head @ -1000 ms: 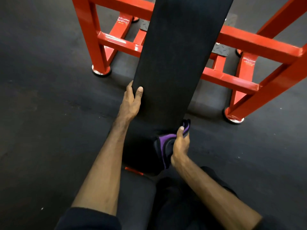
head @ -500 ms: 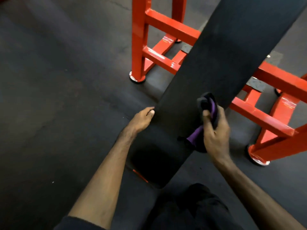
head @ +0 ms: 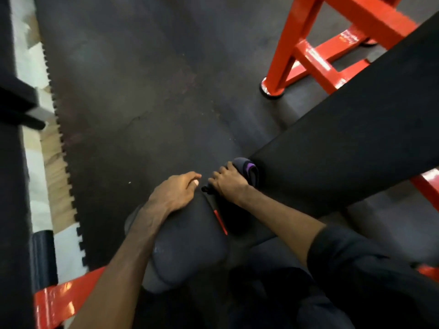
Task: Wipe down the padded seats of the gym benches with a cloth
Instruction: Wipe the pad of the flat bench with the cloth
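The right hand (head: 229,184) grips the soft, bunched cloth (head: 247,168) against the firm padded seat (head: 344,143); the left hand (head: 177,192) rests relaxed, holding nothing.

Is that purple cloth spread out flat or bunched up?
Bunched up. The cloth sits as a rolled wad under the right hand, pressed against the long pad edge.
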